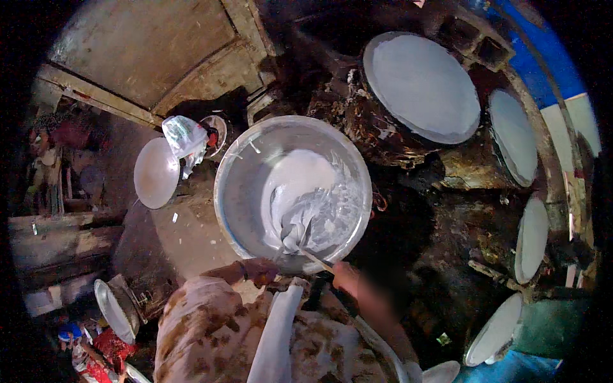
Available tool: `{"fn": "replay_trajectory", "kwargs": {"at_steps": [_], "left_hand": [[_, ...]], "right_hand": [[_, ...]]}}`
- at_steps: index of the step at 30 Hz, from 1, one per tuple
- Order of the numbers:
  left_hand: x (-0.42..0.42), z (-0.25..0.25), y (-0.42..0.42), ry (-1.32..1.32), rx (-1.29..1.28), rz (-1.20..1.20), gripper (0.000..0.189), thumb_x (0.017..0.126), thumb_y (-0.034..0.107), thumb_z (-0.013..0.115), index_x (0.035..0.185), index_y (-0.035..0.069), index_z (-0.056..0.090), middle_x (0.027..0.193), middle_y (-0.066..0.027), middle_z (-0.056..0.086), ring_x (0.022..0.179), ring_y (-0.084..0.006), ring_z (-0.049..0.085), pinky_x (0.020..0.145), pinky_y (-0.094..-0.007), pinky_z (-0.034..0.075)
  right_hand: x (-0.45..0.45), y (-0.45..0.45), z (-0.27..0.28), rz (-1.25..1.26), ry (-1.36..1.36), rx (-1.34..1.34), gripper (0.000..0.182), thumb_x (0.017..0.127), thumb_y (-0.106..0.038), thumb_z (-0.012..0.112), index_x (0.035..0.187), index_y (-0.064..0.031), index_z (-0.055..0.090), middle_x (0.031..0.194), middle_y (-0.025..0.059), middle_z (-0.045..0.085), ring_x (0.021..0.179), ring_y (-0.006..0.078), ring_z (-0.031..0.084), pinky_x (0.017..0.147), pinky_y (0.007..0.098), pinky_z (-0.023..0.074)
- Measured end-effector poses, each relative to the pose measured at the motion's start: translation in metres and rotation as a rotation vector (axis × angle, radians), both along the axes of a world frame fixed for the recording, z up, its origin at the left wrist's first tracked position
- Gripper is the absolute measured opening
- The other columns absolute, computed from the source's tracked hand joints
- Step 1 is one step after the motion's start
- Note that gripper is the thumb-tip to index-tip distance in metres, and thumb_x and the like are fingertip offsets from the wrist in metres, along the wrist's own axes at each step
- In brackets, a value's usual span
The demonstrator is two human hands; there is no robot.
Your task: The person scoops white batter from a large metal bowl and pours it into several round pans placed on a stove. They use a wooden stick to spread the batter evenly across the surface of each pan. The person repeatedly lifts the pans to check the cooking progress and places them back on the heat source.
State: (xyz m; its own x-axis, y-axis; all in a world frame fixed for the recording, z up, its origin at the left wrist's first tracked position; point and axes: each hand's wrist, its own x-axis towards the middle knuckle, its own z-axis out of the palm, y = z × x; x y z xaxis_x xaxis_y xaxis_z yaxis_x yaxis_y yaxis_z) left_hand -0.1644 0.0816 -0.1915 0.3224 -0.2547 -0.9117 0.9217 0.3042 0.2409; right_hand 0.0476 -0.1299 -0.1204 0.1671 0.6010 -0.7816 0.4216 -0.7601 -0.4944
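Note:
A large, deep metal basin (225, 191) stands before me with a thick white paste (301, 172) spread over its bottom and smeared up the right side. My right hand (346, 278), at the near right rim, is closed around the thin handle of a spoon-like utensil (316, 261). Its coated head reaches into the near part of the paste, where grey metal blades or spoon heads (292, 237) overlap. My left hand (262, 270) rests by the near rim, close to a second thin grey strip. Shadow hides whether its fingers grip that strip.
Large round pans with white surfaces (424, 88) stand at the upper right, with more discs (531, 239) along the right edge. A pale bowl or lid (157, 173), a plastic bag (181, 136) and a small round vessel (215, 131) are left of the basin. Cloth (201, 330) covers my lap.

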Motion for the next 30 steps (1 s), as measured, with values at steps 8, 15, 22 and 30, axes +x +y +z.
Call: {"fn": "replay_trajectory", "kwargs": {"at_steps": [8, 15, 22, 30], "left_hand": [[0.018, -0.002, -0.089, 0.17, -1.264, 1.116, 0.015, 0.09, 0.012, 0.043, 0.076, 0.008, 0.045, 0.057, 0.0052, 0.037, 0.045, -0.0043, 0.036, 0.039, -0.0164, 0.032], [0.018, 0.12, -0.093, -0.457, -0.387, 0.852, 0.013, 0.087, 0.007, 0.049, 0.1, 0.011, 0.047, 0.058, 0.0054, 0.035, 0.042, -0.0023, 0.032, 0.033, -0.0164, 0.027], [0.023, 0.26, -0.061, -0.797, 0.031, 0.703, 0.022, 0.083, 0.008, 0.055, 0.101, 0.011, 0.043, 0.057, 0.0048, 0.036, 0.04, -0.0032, 0.032, 0.033, -0.0185, 0.025], [0.033, 0.32, -0.008, -0.986, 0.122, 0.676, 0.022, 0.084, 0.006, 0.051, 0.104, 0.009, 0.044, 0.058, 0.0052, 0.037, 0.041, -0.0028, 0.033, 0.035, -0.0175, 0.028]], "right_hand": [[-0.038, -0.068, 0.038, -0.433, -0.217, 0.196, 0.013, 0.08, -0.011, 0.056, 0.085, 0.001, 0.059, 0.079, 0.0224, 0.059, 0.075, 0.0365, 0.058, 0.062, 0.0449, 0.0432], [-0.049, -0.112, 0.04, -0.446, -0.42, 0.702, 0.023, 0.084, -0.004, 0.049, 0.104, 0.0003, 0.059, 0.077, 0.0191, 0.06, 0.073, 0.03, 0.061, 0.064, 0.0346, 0.0492], [-0.031, -0.107, 0.115, -0.479, -0.58, 1.051, 0.023, 0.083, -0.002, 0.05, 0.105, 0.0004, 0.058, 0.081, 0.0189, 0.059, 0.072, 0.0314, 0.06, 0.064, 0.0359, 0.0489], [-0.031, -0.085, 0.164, -0.645, -0.587, 1.332, 0.018, 0.083, 0.002, 0.051, 0.1, 0.0043, 0.057, 0.083, 0.0179, 0.06, 0.067, 0.0267, 0.059, 0.061, 0.0319, 0.0488]]}}
